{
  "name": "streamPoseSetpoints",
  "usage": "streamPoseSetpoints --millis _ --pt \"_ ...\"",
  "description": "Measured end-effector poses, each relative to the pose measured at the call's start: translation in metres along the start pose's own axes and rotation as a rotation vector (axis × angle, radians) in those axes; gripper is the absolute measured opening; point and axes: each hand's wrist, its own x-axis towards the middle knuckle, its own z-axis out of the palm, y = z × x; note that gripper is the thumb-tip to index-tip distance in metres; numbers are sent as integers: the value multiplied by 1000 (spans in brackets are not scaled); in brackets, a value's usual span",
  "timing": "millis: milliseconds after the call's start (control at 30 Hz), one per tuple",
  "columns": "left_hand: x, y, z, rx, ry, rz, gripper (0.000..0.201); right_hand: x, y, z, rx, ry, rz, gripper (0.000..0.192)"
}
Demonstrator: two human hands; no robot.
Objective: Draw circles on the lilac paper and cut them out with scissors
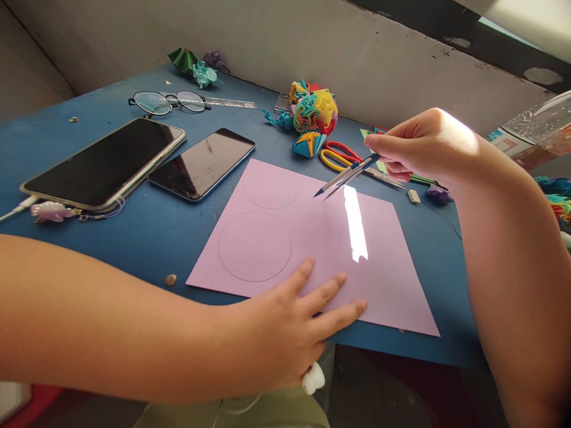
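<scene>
Pink paper [312, 238]: flat on the blue bench [147, 232], two pencilled circles on its left half, a strip of sunlight across its middle.
Left hand [289, 327]: palm down, fingers spread and released, pressing the near edge of the paper; the forearm comes in low from the left.
Right hand [419, 145]: raised above the far right corner of the paper, wrist bent, its grip pinched on the compass.
Compass [345, 176]: legs nearly together, tips slanting down-left, over the paper's far part; I cannot tell whether they touch it.
Two phones [107, 163]: dark screens up, left of the paper.
Glasses [172, 102]: beyond the phones, far left of the paper.
Paper ball [313, 112]: many-coloured folds, just past the paper's far edge.
Scissors [341, 156]: red and yellow handles, between the ball and the right hand.
Containers: a clear plastic one [542, 122] far right of the paper; contents unclear.
</scene>
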Motion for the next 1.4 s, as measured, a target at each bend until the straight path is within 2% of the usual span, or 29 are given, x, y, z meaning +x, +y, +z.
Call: streamPoseSetpoints --millis 700,967,1067,1200,1400 --pt "0 -1 0 15 19 7 25 -2 -2 1 14 5 -1 47" --pt "1 -1 1 13 13 7 27 -2 -5 5 37 50 -33 47" --pt "1 -1 0 14 28 3 27 -5 -13 12 -68 143 -120 51" --pt "0 -1 0 -8 54 1 22 -12 -22 21 -241 240 -367 47" --pt "-2 -1 0 7 63 13 26 -24 -28 29 -326 261 -460 33"
